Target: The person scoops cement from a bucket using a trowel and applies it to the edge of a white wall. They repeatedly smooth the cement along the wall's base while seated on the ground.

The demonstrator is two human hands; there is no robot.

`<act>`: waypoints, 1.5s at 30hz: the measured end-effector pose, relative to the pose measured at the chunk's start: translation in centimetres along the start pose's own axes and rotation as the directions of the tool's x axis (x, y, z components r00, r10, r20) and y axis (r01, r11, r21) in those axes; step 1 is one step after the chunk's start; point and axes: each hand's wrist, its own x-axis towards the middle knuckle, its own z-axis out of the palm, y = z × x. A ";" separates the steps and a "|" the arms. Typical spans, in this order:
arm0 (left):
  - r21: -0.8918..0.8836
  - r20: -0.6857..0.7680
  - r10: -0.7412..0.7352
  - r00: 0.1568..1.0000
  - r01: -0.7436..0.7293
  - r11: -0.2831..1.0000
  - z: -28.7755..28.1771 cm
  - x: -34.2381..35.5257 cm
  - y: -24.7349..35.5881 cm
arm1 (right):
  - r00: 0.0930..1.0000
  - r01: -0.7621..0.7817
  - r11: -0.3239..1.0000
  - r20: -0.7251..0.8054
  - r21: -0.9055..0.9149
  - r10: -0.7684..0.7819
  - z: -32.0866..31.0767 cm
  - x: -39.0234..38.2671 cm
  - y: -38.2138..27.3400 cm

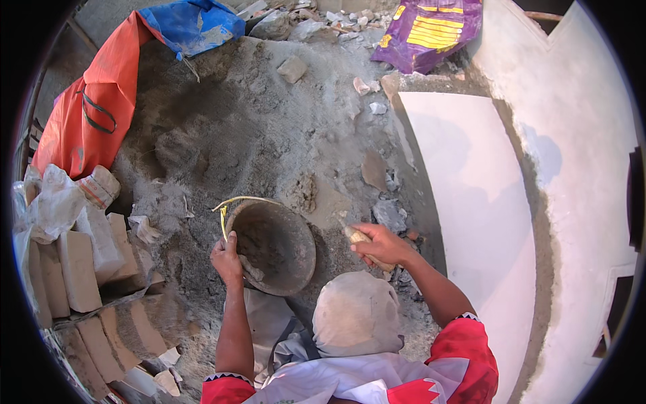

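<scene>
A round, mortar-crusted bucket is tilted toward me on the ground, grey residue inside it. My left hand grips its left rim, closed around the edge beside a yellow strap handle. To the right of the bucket, my right hand is closed around the wooden handle of a trowel. Its blade blends into the grey ground and is hard to make out. A lump of wet mortar lies just beyond the bucket. Grey powdery material spreads over the ground ahead.
Pale blocks are stacked at the left, below an orange sheet and a blue one. A purple sack lies far right. A long white slab runs along the white wall. Rubble lies beside the slab.
</scene>
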 end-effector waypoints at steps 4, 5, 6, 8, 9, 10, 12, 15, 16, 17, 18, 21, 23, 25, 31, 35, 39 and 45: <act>-0.012 -0.013 -0.009 1.000 0.009 1.000 0.0 0.1 0.0 | 0.879 0.285 0.958 -0.391 -0.033 -0.275 -2.9 0.7 -0.2; 0.000 -0.021 0.023 1.000 -0.023 1.000 0.1 0.1 0.1 | 0.795 0.354 0.928 -0.485 -0.117 -0.364 -3.8 1.6 0.4; -0.007 -0.019 0.006 1.000 -0.006 1.000 0.3 0.0 0.1 | 0.681 0.442 0.869 -0.549 -0.220 -0.485 -4.9 2.7 1.4; -0.024 -0.030 0.071 0.997 -0.072 0.997 0.4 -0.2 0.0 | 0.365 0.298 0.727 -0.630 -0.618 -0.685 -7.7 6.1 3.6; 0.009 -0.031 0.019 0.999 -0.019 1.000 0.4 -0.1 0.0 | 0.197 0.180 0.612 -0.581 -0.770 -0.789 -9.0 7.8 5.1; 0.024 -0.033 0.030 0.999 -0.029 0.999 0.5 0.0 -0.1 | 0.197 0.090 0.629 -0.606 -0.772 -0.771 -10.3 9.2 6.7; 0.001 -0.034 0.026 0.999 -0.026 1.000 0.5 0.0 -0.5 | 0.218 -0.115 0.701 -0.706 -0.704 -0.674 -13.1 10.7 9.9; -0.013 -0.042 -0.001 0.999 0.001 1.000 0.4 0.2 -0.8 | 0.424 -0.601 0.737 -0.905 -0.309 -0.033 -14.5 10.1 14.0; -0.008 -0.050 0.006 0.999 -0.006 1.000 0.3 0.2 -0.9 | 0.438 -0.554 0.749 -0.893 -0.362 -0.107 -13.7 9.5 15.2; -0.008 -0.049 0.016 0.999 -0.016 1.000 0.4 0.2 -0.9 | 0.431 -0.542 0.750 -0.892 -0.378 -0.138 -12.6 8.5 16.2; -0.023 -0.046 0.049 0.998 -0.050 0.998 0.4 0.2 -0.9 | 0.454 -0.424 0.799 -0.864 -0.425 -0.218 -11.5 7.9 16.5; 0.010 -0.034 0.035 0.999 -0.035 0.999 0.8 0.2 -0.9 | 0.522 -0.152 0.893 -0.801 -0.424 -0.292 -6.0 5.7 17.0; -0.008 -0.022 0.013 1.000 -0.014 1.000 1.1 0.2 -0.7 | 0.618 -0.015 0.916 -0.724 -0.401 -0.307 -2.5 4.7 16.3; -0.012 -0.018 -0.002 1.000 0.002 1.000 1.3 -0.1 -0.4 | 0.761 0.066 0.899 -0.561 -0.432 -0.326 0.7 4.0 15.2; -0.062 0.025 0.016 1.000 -0.015 0.998 2.2 -3.0 0.1 | 0.956 0.174 0.515 0.020 -0.840 -0.291 6.4 6.4 10.7; -0.004 0.060 0.129 0.990 -0.129 0.992 2.1 -4.5 -0.4 | 0.962 0.119 0.391 0.009 -0.912 -0.272 8.0 9.8 8.7; -0.040 0.099 0.053 0.994 -0.050 0.998 1.2 -4.1 -0.7 | 0.996 0.070 0.261 0.083 -0.963 0.039 10.3 10.3 8.4; -0.054 0.058 0.128 0.990 -0.125 0.991 1.5 -5.2 -0.9 | 0.966 0.259 0.395 0.242 -0.882 -0.094 9.9 8.5 6.8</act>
